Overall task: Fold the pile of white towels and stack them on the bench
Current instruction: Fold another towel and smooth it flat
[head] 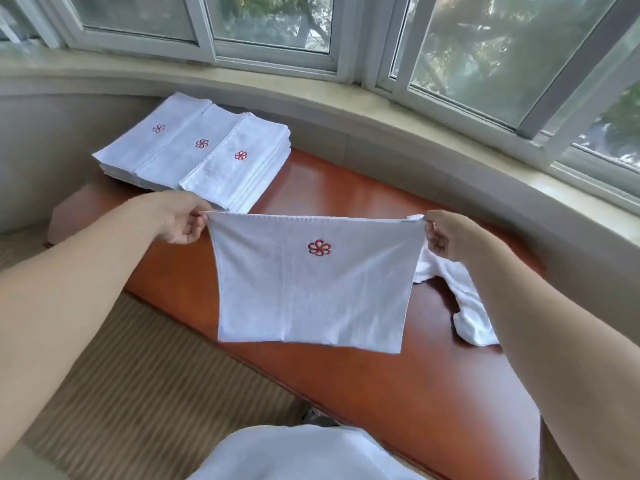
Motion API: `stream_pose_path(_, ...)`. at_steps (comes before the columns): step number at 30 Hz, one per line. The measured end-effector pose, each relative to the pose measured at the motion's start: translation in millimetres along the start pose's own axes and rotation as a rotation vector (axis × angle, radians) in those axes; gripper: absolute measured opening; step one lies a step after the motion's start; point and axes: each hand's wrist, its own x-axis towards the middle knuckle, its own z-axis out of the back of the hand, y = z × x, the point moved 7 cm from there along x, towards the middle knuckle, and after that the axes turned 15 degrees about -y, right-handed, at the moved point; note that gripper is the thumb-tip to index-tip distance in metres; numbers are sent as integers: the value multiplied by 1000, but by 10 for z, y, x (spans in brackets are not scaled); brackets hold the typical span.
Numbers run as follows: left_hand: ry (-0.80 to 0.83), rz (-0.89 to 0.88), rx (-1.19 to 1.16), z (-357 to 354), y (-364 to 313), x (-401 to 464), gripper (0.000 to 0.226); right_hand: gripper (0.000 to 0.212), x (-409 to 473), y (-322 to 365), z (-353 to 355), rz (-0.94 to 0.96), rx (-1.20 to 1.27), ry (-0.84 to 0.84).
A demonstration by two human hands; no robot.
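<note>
A white towel [311,289] with a red flower emblem hangs spread out above the reddish-brown bench [381,368]. My left hand [180,216] pinches its top left corner and my right hand [446,233] pinches its top right corner, so the top edge is stretched taut between them. At the bench's far left end lie three side-by-side stacks of folded white towels [194,154], each with the red emblem on top. A crumpled unfolded white towel [464,299] lies on the bench to the right, partly behind my right forearm.
A curved stone window sill [311,95] and windows [277,19] run behind the bench. Striped beige carpet [138,393] covers the floor in front. White cloth [304,455] shows at the bottom edge, close to my body.
</note>
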Motion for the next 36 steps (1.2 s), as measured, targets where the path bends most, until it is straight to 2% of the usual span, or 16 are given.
stream_pose_path(5,-1,-50,14,-34,-137,-29,5,18,211,250,-2,73,43,-26)
stream_pose_path(8,-12,-97,58,-164,112,37,20,23,284,7,-32,117,-77,-32)
stream_pose_path(12,-155,-172,153,-408,760,409,25,14,409,-735,-212,154,-216,11)
stream_pose_path(15,-192,-160,232,-636,1439,699,21,12,473,-1480,-346,155,-366,12)
stream_pose_path(17,-172,-141,273,-753,1936,819,19,14,480,-1958,-371,161,-501,4)
stream_pose_path(21,-110,-33,411,-806,2813,835,14,25,396,-2693,-328,76,-742,96)
stream_pose_path(24,2,-18,483,-770,3119,738,14,15,280,-2940,-241,-54,-803,143)
stream_pose_path(26,86,-63,595,-748,3159,671,27,17,188,-2967,-235,-96,-856,221)
stream_pose_path(28,72,-160,676,-703,3081,689,30,27,163,-2909,-275,-39,-945,286)
stream_pose_path(30,20,-270,650,-681,2891,732,22,23,231,-2722,-317,108,-992,241)
stream_pose_path(33,-43,-408,572,-648,2454,794,4,9,398,-2353,-349,275,-935,137)
stream_pose_path(36,-90,-519,572,-621,1986,938,15,15,620,-2004,-393,352,-851,77)
